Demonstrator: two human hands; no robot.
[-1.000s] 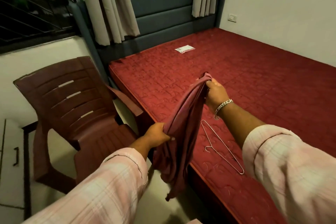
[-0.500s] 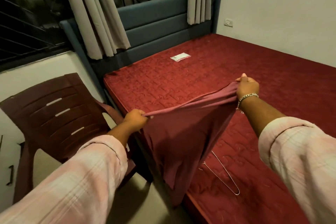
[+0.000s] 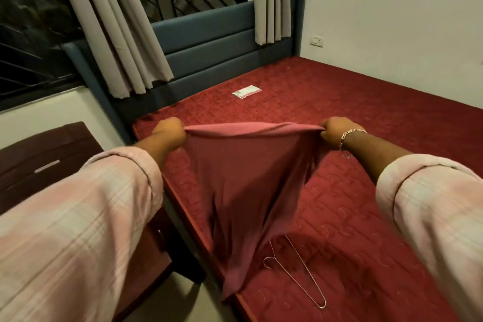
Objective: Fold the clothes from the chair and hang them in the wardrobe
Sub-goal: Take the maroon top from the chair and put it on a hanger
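Both hands are clenched on the top edge of one dusty-pink soft cloth garment (image 3: pixel 243 180), left hand (image 3: pixel 170 130) and right hand (image 3: pixel 333 130) pulled wide apart, probably to flatten it for folding over the red quilted bed (image 3: pixel 366 117). One thin wire hanger (image 3: pixel 300 273) lies on the bed below it, and one brown plastic chair (image 3: pixel 44 154) stands left.

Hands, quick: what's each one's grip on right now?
Left hand: closed, gripping the left end of the pink garment.
Right hand: closed, gripping the garment's right end.
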